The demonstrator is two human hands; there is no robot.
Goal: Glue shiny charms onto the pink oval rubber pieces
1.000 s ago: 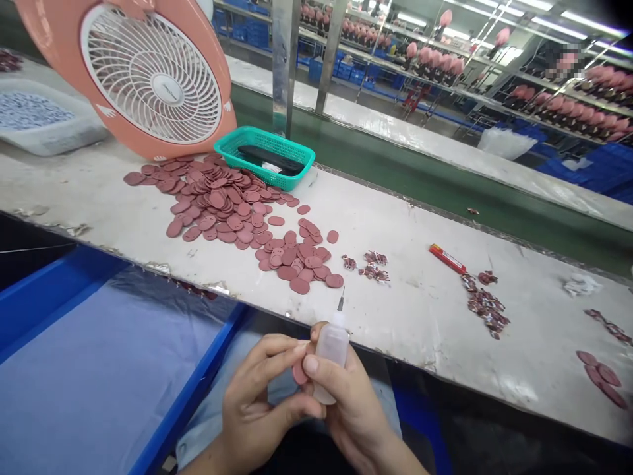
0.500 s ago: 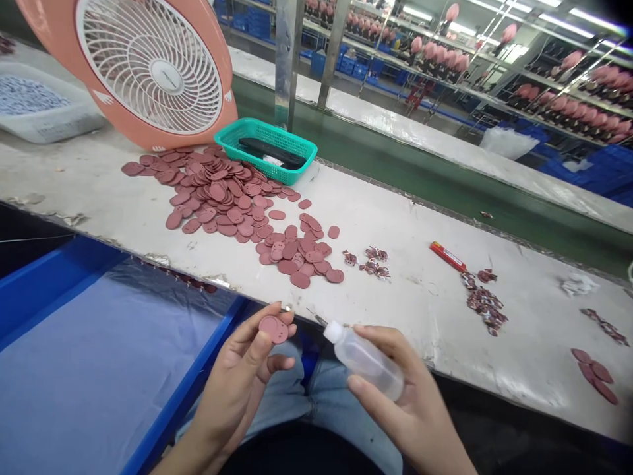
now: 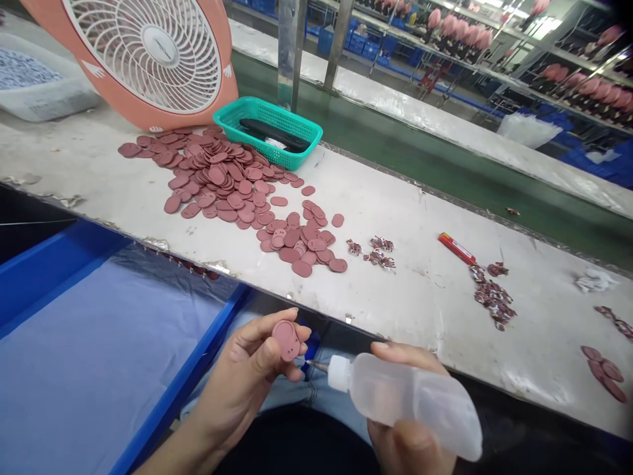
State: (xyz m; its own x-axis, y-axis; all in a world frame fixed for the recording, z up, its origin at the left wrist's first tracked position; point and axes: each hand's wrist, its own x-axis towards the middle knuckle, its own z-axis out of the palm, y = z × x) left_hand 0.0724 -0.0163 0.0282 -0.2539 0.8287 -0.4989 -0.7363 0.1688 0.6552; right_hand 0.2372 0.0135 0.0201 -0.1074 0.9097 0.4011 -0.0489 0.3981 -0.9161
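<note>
Disc sits between thumb and fingers of the left hand.

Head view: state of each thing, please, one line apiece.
Left hand: pinching the held disc.
Held disc: off the table.
Right hand: gripping the bottle.
Bottle: tipped sideways, needle towards the held disc.
Loose discs: heaped on the table.
Green basket: upright, holding something black.
Fan: standing; running or off, cannot tell.
Red packet: lying flat.

The disc is dusty red, the bottle milky white, the basket teal.
</note>
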